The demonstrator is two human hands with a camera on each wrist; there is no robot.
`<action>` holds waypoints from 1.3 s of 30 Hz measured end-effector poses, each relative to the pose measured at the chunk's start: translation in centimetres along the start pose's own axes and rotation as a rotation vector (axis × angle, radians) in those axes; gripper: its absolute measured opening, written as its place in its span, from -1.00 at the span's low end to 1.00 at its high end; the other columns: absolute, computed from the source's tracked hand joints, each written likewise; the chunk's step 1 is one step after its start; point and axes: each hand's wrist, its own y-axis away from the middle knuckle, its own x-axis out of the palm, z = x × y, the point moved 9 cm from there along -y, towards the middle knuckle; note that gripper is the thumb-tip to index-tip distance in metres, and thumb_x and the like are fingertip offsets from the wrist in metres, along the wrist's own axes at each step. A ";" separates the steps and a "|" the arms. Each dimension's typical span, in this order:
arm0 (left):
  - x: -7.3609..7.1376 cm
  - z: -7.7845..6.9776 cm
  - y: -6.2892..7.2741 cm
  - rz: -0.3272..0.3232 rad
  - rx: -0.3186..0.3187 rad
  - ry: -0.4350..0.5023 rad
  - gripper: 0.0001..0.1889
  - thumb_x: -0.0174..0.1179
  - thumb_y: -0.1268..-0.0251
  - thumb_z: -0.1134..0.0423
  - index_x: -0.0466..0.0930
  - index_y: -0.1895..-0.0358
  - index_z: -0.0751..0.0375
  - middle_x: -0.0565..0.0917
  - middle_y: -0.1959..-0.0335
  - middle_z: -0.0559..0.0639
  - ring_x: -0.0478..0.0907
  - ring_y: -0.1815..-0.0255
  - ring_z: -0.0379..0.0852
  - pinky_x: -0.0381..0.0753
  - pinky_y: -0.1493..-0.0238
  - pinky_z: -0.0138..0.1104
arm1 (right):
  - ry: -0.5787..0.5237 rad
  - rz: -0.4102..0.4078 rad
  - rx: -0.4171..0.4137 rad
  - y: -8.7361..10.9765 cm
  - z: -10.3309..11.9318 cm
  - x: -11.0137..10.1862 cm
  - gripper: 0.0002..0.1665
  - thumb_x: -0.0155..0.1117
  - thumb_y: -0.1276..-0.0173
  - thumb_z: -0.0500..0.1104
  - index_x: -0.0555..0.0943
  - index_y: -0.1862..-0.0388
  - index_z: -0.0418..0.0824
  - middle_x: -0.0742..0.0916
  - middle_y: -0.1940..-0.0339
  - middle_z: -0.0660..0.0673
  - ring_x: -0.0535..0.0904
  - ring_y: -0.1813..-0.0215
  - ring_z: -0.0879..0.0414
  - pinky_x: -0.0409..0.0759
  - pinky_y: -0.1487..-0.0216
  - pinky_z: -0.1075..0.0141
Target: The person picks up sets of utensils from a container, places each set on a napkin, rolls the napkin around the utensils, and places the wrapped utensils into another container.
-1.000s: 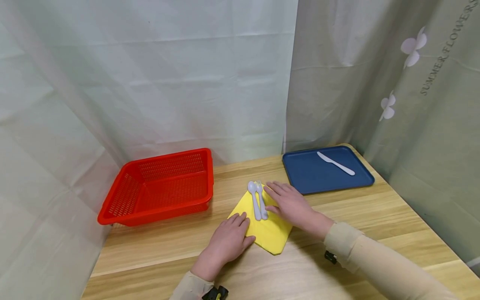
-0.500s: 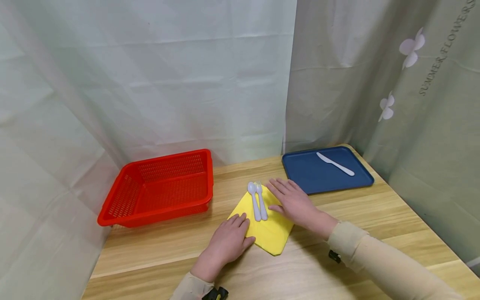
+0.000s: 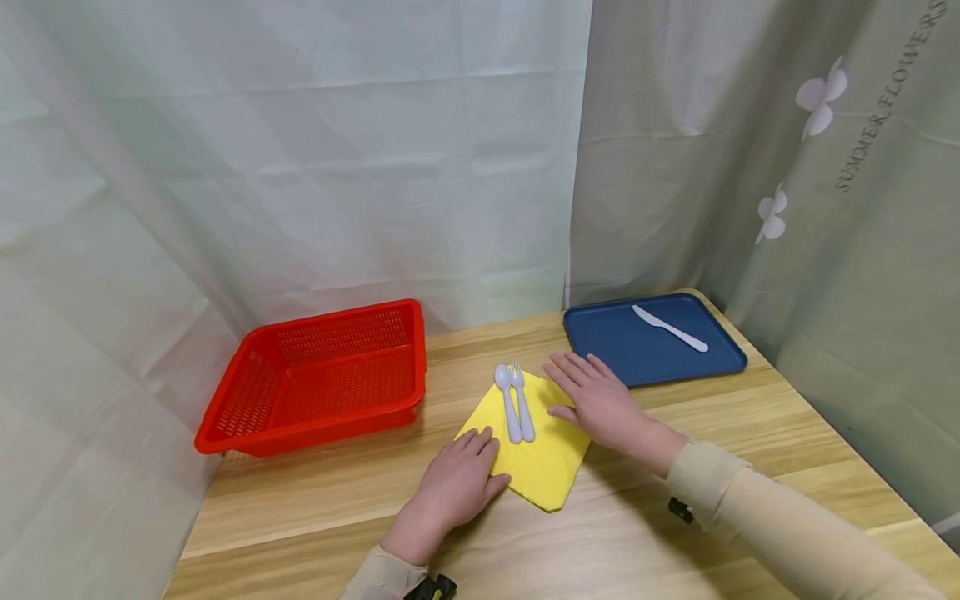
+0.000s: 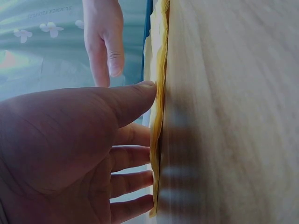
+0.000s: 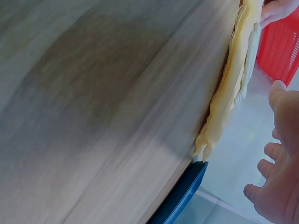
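A folded yellow napkin [image 3: 542, 475] lies on the wooden table with a pale spoon [image 3: 512, 417] and a pale fork [image 3: 525, 412] side by side on top. My left hand [image 3: 457, 479] rests on the napkin's left edge, its thumb and fingertips pressing along the layered side in the left wrist view. Over the napkin's right side hovers my right hand [image 3: 600, 407], fingers extended and palm facing the table. The right wrist view shows that hand [image 5: 284, 158] raised above the napkin [image 5: 221, 100], holding nothing.
To the left stands a red plastic basket [image 3: 416, 404] with perforated walls. A blue tray [image 3: 637, 358] sits at the back right, bearing a pale knife [image 3: 670, 327] and lying close beyond my right fingertips. Curtains [image 3: 360, 167] hang behind and along both sides of the table.
My right hand has drawn away from the fork toward the right, off the napkin's middle. The left hand, napkin, spoon and fork stay where they were.
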 end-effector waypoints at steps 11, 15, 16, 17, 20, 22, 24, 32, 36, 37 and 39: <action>0.2 0.0 0.0 0.012 -0.007 -0.011 -0.36 0.28 -0.66 -0.11 0.56 -0.53 0.28 0.50 -0.60 0.22 0.44 -0.59 0.28 0.49 -0.54 0.17 | 0.026 -0.005 0.007 0.5 -1.0 -0.3 -0.10 0.40 -0.62 0.18 0.40 -0.71 -0.27 0.47 -0.69 -0.29 0.32 -0.72 -0.26 0.25 -0.68 -0.28; 0.1 0.0 0.0 0.012 -0.012 -0.005 -0.37 0.29 -0.65 -0.10 0.56 -0.52 0.27 0.50 -0.60 0.22 0.44 -0.59 0.27 0.49 -0.53 0.16 | 0.037 -0.006 0.012 0.6 -1.3 -0.5 -0.10 0.39 -0.63 0.18 0.40 -0.71 -0.27 0.47 -0.69 -0.29 0.31 -0.72 -0.26 0.26 -0.67 -0.28; 0.1 0.0 0.0 0.013 -0.013 -0.006 -0.37 0.29 -0.65 -0.10 0.56 -0.52 0.27 0.50 -0.60 0.22 0.44 -0.59 0.26 0.49 -0.53 0.16 | 0.040 -0.007 0.014 0.7 -1.4 -0.5 -0.10 0.39 -0.63 0.18 0.40 -0.71 -0.27 0.48 -0.69 -0.29 0.31 -0.72 -0.26 0.26 -0.67 -0.28; 0.1 0.0 0.0 0.014 -0.013 -0.010 -0.37 0.29 -0.65 -0.10 0.56 -0.52 0.27 0.50 -0.60 0.21 0.44 -0.59 0.26 0.49 -0.53 0.16 | 0.043 -0.009 0.015 0.7 -1.5 -0.5 -0.10 0.40 -0.62 0.18 0.40 -0.71 -0.27 0.48 -0.69 -0.29 0.31 -0.72 -0.26 0.27 -0.67 -0.27; 0.1 -0.1 0.0 0.013 -0.015 -0.009 -0.37 0.29 -0.65 -0.10 0.56 -0.52 0.27 0.50 -0.60 0.21 0.44 -0.59 0.26 0.49 -0.53 0.16 | 0.039 -0.013 0.020 0.8 -1.8 -0.5 -0.09 0.41 -0.61 0.18 0.40 -0.71 -0.27 0.48 -0.68 -0.29 0.30 -0.72 -0.26 0.26 -0.68 -0.27; 0.1 -0.1 0.0 0.019 -0.017 -0.010 -0.37 0.30 -0.65 -0.09 0.56 -0.52 0.27 0.50 -0.60 0.21 0.44 -0.59 0.26 0.49 -0.53 0.16 | 0.037 -0.020 0.021 0.9 -2.0 -0.5 -0.08 0.43 -0.60 0.17 0.41 -0.70 -0.28 0.49 -0.68 -0.30 0.32 -0.71 -0.26 0.26 -0.67 -0.28; 0.2 -0.1 0.0 0.017 -0.015 -0.007 -0.37 0.30 -0.64 -0.09 0.56 -0.52 0.28 0.50 -0.60 0.22 0.44 -0.59 0.26 0.49 -0.53 0.16 | 0.036 -0.022 0.026 0.9 -2.3 -0.5 -0.09 0.44 -0.59 0.16 0.42 -0.70 -0.28 0.49 -0.68 -0.29 0.32 -0.71 -0.26 0.26 -0.67 -0.28; 0.3 0.1 -0.1 0.012 -0.009 -0.002 -0.36 0.28 -0.65 -0.11 0.57 -0.52 0.28 0.49 -0.60 0.23 0.43 -0.60 0.28 0.48 -0.54 0.18 | 0.052 -0.003 0.058 1.1 -3.4 -0.4 -0.10 0.41 -0.61 0.17 0.41 -0.71 -0.26 0.45 -0.71 -0.26 0.29 -0.73 -0.24 0.24 -0.69 -0.27; 0.2 0.0 0.0 0.014 -0.013 -0.006 -0.37 0.29 -0.65 -0.10 0.57 -0.52 0.28 0.50 -0.60 0.22 0.43 -0.60 0.27 0.48 -0.54 0.16 | 0.063 0.007 0.075 1.2 -4.0 -0.5 -0.11 0.38 -0.63 0.19 0.40 -0.72 -0.24 0.43 -0.73 -0.25 0.28 -0.74 -0.23 0.21 -0.70 -0.25; 0.1 0.0 0.0 0.016 -0.015 -0.006 -0.37 0.29 -0.65 -0.10 0.57 -0.52 0.28 0.50 -0.60 0.22 0.43 -0.60 0.26 0.48 -0.54 0.16 | 0.065 0.009 0.078 1.3 -4.2 -0.5 -0.11 0.38 -0.64 0.19 0.40 -0.72 -0.25 0.43 -0.73 -0.25 0.28 -0.74 -0.23 0.21 -0.70 -0.25; 0.1 -0.1 0.0 0.017 -0.016 -0.004 -0.37 0.30 -0.65 -0.09 0.57 -0.52 0.28 0.50 -0.60 0.21 0.43 -0.60 0.26 0.48 -0.54 0.16 | 0.064 0.014 0.084 1.4 -4.5 -0.5 -0.11 0.37 -0.64 0.19 0.39 -0.73 -0.25 0.42 -0.73 -0.25 0.27 -0.74 -0.23 0.20 -0.71 -0.25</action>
